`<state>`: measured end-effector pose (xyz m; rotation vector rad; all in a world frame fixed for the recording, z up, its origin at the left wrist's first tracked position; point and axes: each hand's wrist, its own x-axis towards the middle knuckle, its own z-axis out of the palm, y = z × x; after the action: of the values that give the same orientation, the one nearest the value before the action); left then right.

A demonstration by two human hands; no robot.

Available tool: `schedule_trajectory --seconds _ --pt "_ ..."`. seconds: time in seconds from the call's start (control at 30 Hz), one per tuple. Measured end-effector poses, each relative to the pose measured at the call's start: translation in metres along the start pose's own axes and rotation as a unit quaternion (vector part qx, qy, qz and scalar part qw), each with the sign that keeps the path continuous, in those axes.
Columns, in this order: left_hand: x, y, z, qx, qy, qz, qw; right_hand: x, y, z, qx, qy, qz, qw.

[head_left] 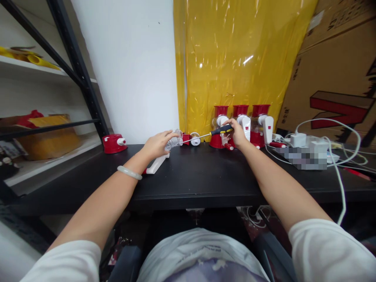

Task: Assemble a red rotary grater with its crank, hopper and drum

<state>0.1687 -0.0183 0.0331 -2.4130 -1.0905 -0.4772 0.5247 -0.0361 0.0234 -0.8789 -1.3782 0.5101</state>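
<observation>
My left hand (160, 144) is closed around a clear plastic housing (177, 141), held just above the dark table. In my right hand (237, 133) is a screwdriver (216, 132) with a yellow and black handle. Its metal shaft points left, and the tip reaches the housing's open end; whether it touches a screw is too small to tell. Below my left hand lies a white crank handle (158, 163) with a red end. Behind the screwdriver shaft, a red part (186, 139) and a round white and metal part (195, 139) rest on the table.
Several red and white rotary graters, including one at the right (258, 129), stand against the yellow-wrapped panel. A red base (114, 143) sits at the left. White cables and chargers (298, 139) lie at the right beside a large cardboard box (331, 78). A shelf rack (73, 58) borders the left.
</observation>
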Motion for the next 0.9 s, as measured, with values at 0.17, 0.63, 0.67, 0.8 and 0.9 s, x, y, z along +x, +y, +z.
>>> schedule_trajectory --seconds 0.17,0.63,0.67,0.8,0.9 --pt "-0.0004 0.0006 -0.0002 0.001 -0.003 -0.001 1.000 0.0016 -0.0012 0.0027 0.037 0.001 0.017 0.999" --pt "-0.0004 0.0005 -0.0001 0.005 -0.005 -0.005 1.000 0.0019 0.0044 0.0018 0.046 -0.009 0.027 0.999" --pt "-0.0004 0.0004 -0.0001 0.004 -0.005 -0.005 1.000 0.0023 0.0045 0.0020 0.055 -0.011 0.035 0.998" --pt "-0.0005 0.0001 0.0002 0.000 -0.003 0.001 1.000 0.0021 0.0024 0.0028 0.031 -0.003 0.039 0.999" --pt "-0.0004 0.0000 -0.0002 -0.002 -0.001 0.000 1.000 0.0000 -0.0004 0.0028 -0.018 -0.004 0.018 1.000"
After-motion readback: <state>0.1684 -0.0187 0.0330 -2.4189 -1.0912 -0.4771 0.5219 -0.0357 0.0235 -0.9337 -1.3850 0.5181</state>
